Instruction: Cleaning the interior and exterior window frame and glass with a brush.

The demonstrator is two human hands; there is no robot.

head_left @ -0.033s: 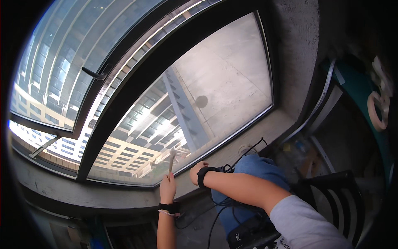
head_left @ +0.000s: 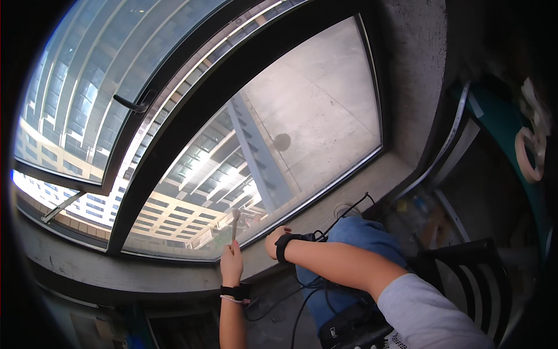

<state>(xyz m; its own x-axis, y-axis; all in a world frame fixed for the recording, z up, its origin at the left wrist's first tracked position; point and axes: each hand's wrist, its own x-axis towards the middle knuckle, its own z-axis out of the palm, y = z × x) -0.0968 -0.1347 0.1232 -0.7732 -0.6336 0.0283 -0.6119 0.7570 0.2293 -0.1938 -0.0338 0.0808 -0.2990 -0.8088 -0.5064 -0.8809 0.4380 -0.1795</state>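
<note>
My left hand [head_left: 231, 266] is closed around the handle of a slim brush [head_left: 235, 224], whose pale head points up in front of the lower window glass [head_left: 197, 186]. From this view I cannot tell whether the bristles touch the pane. A black band and a beaded bracelet circle that wrist. My right hand [head_left: 278, 241] is bent in at the sill [head_left: 354, 192], near the lower frame edge and beside my raised knee. Its fingers are mostly turned out of sight, and nothing shows in it. A black strap sits on the right wrist.
Left of the fixed pane, a window sash [head_left: 104, 87] with a black handle [head_left: 131, 104] stands ajar on a metal stay [head_left: 61, 206]. Dark cables [head_left: 302, 299] run by my legs in blue jeans [head_left: 363, 235]. A black slatted chair [head_left: 471, 279] and a tape roll [head_left: 528, 156] are at right.
My left hand and the brush have shifted slightly to the left, with the brush still gripped. The right hand stays almost in the same place.
</note>
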